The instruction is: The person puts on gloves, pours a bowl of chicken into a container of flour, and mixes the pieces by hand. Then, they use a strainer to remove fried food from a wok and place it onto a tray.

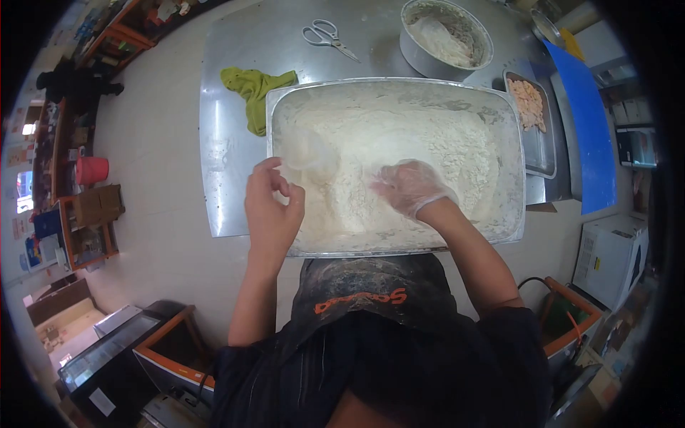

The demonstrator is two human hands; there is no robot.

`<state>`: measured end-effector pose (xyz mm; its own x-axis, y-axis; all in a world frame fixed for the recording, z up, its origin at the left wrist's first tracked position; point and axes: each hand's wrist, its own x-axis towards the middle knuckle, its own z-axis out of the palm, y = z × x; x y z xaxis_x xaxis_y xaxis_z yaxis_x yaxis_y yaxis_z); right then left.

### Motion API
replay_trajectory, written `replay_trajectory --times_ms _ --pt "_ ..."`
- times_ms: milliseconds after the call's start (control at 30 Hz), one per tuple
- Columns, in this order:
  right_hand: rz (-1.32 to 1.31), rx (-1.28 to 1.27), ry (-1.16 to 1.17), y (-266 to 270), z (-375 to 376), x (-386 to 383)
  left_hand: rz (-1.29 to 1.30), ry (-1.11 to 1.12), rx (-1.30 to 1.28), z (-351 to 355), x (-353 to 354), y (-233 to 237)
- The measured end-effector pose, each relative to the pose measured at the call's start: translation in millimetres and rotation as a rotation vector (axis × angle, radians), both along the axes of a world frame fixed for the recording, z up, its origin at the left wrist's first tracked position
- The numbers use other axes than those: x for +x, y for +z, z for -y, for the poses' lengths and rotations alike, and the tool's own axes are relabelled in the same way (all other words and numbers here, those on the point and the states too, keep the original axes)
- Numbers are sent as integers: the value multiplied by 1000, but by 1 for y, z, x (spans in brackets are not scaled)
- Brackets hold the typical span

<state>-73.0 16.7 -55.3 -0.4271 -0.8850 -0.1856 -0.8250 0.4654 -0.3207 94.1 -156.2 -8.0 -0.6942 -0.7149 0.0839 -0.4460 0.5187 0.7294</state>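
A large metal tub (396,253) of white flour (385,143) lies in front of me. Bare and bent at the fingers, my left hand (275,207) is over the tub's left side. At its fingertips is a thin see-through piece of plastic (312,152), resembling a disposable glove; its outline is faint against the flour. My right hand (412,187) wears a clear plastic glove and hovers over or touches the flour near the middle. Its fingers are loosely bent and partly apart, with nothing visible in them.
Beyond the tub, scissors (330,38) and a round pot (446,43) of pale, floury contents stand on the metal table (228,171). A green cloth (255,89) touches the tub's left corner. At right lie a tray (542,153) of pinkish pieces and a blue board (589,143).
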Motion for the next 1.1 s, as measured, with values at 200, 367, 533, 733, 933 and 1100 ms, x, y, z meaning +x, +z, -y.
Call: replay_trajectory --times_ms 200,367,533,733,933,1100 --pt "66 126 -278 -8 -12 -10 -39 -96 12 -18 -6 4" --pt "90 242 -417 11 -37 -44 56 -316 -330 20 -28 -41" --pt "303 443 -98 -62 -53 -54 278 -350 -337 44 -61 -90" --pt "187 419 66 -76 -88 -26 462 -402 -143 46 -56 -48" --pt "455 248 195 -96 -36 22 -28 -385 -226 55 -41 -49" --pt "-506 143 315 -93 6 -20 -257 -330 -125 53 -35 -52"
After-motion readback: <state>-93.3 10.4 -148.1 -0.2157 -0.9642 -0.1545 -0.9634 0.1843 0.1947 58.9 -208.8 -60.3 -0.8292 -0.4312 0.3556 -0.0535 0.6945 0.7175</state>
